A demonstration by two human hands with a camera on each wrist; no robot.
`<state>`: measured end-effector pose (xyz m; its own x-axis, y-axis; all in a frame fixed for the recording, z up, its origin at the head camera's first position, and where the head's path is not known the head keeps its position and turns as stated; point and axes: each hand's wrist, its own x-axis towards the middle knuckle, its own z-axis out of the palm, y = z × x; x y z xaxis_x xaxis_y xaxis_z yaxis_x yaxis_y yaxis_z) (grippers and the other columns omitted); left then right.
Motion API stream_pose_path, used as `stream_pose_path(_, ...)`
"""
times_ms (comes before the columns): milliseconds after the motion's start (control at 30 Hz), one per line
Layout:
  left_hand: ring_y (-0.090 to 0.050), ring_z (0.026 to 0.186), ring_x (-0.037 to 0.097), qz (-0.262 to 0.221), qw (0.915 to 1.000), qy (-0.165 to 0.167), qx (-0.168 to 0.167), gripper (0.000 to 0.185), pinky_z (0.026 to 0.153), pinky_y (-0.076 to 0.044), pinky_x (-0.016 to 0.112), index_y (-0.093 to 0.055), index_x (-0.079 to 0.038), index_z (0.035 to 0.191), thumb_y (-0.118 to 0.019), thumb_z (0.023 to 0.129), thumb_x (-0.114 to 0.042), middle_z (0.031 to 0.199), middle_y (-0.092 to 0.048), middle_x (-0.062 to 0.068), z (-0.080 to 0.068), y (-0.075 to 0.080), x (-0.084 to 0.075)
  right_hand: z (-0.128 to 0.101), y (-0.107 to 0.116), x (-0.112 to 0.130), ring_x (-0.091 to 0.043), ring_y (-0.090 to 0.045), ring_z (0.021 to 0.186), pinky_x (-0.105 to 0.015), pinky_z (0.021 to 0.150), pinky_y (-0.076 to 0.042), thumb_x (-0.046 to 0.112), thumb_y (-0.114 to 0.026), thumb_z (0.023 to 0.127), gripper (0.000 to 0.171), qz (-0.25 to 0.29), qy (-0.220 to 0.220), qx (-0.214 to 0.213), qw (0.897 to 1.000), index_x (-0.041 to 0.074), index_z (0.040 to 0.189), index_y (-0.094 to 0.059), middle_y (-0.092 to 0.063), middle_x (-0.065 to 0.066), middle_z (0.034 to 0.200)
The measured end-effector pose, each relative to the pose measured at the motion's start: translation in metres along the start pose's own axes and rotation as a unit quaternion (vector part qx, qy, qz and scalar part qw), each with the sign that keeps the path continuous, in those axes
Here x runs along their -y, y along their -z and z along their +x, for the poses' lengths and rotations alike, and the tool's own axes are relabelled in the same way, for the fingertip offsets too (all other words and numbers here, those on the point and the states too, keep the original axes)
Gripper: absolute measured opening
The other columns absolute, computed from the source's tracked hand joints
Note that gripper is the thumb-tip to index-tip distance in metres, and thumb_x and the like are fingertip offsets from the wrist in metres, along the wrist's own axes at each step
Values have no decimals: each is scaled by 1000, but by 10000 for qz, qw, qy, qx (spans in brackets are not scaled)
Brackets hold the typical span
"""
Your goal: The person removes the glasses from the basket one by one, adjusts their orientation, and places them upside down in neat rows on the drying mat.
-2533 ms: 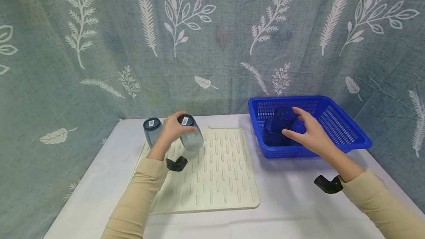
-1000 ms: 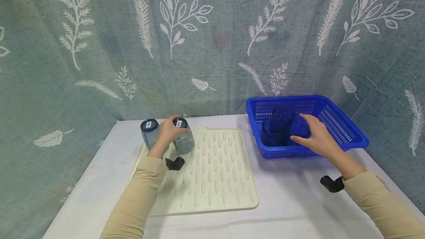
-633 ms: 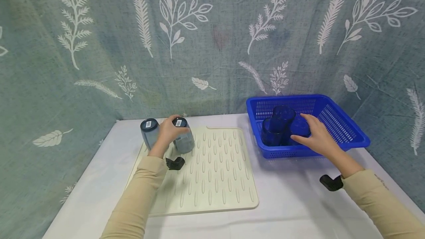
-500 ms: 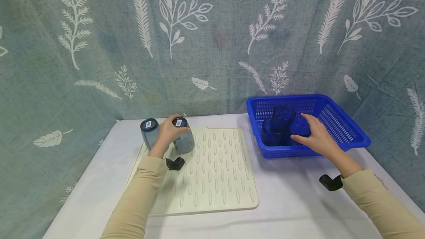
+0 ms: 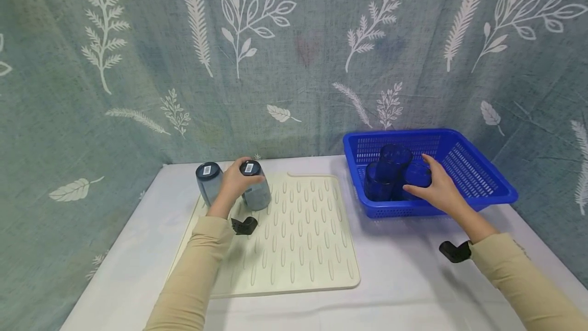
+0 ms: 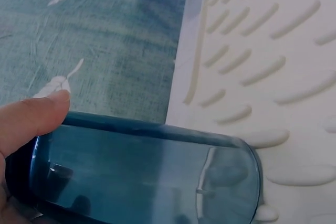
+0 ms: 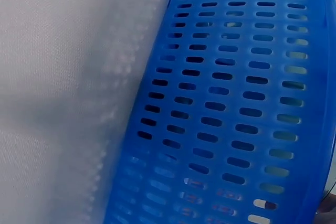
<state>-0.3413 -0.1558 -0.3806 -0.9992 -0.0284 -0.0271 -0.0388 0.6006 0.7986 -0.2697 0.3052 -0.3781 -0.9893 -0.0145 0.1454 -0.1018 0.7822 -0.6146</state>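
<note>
Blue cup (image 5: pixel 415 175) in the basket (image 5: pixel 478 180) is clasped under curled right-hand fingers (image 5: pixel 420 188); an upturned glass (image 5: pixel 255 193) is gripped by the left hand (image 5: pixel 234 184).

light: even, bright | shadows: soft | wrist views: close, slightly blurred

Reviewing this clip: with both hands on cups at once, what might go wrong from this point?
1. The left hand grips an upside-down cup right beside a second upturned cup at the drying mat's back edge; letting go carelessly might knock that neighbour over.
2. The right hand holds one blue cup crowded against two others in the blue basket; lifting it may drag or topple them.
</note>
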Motion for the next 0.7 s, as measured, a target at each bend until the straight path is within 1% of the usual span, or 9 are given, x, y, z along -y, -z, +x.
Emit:
stream_pose_path(133,-45,118,36,-64,10000,-51,-21,76,91,-44,48,-31,-15,142,-71,79,-28,138,-39,20,1,-1,1,2,0,-4,-51,-23,127,-66,95,-27,40,-70,79,103,169,-166,89,9997,-1,145,-2,-17,-32,144)
stream_pose_path(267,-45,118,36,-164,9998,-61,-17,76,91,-44,49,-31,-16,142,-71,79,-28,138,-38,19,2,-2,2,5,3,-6,-52,-24,125,-65,94,-30,40,-70,78,106,264,-356,317,9985,-1,145,2,-18,-32,143)
stream_pose_path(467,-44,119,37,-130,9999,-52,-39,75,91,-43,49,-31,-16,142,-70,79,-29,139,-37,19,2,-1,3,7,4,-5,-49,-29,123,-60,95,-34,38,-71,78,108,718,-643,622,9934,-1,144,6,-23,-33,140)
stream_pose_path(567,-44,120,37,-104,9999,-47,-27,75,92,-43,49,-30,-15,142,-70,80,-29,139,-37,19,2,-2,3,7,4,-6,-49,-29,123,-60,96,-33,37,-71,78,108,870,-746,688,9910,-1,144,7,-23,-34,139)
stream_pose_path(700,-41,122,37,-45,10000,-73,-48,76,94,-42,50,-29,-13,143,-70,80,-27,141,-34,19,3,-4,2,7,5,-7,-50,-27,124,-60,98,-30,36,-71,79,108,910,-864,799,9889,-3,143,6,-22,-34,140)
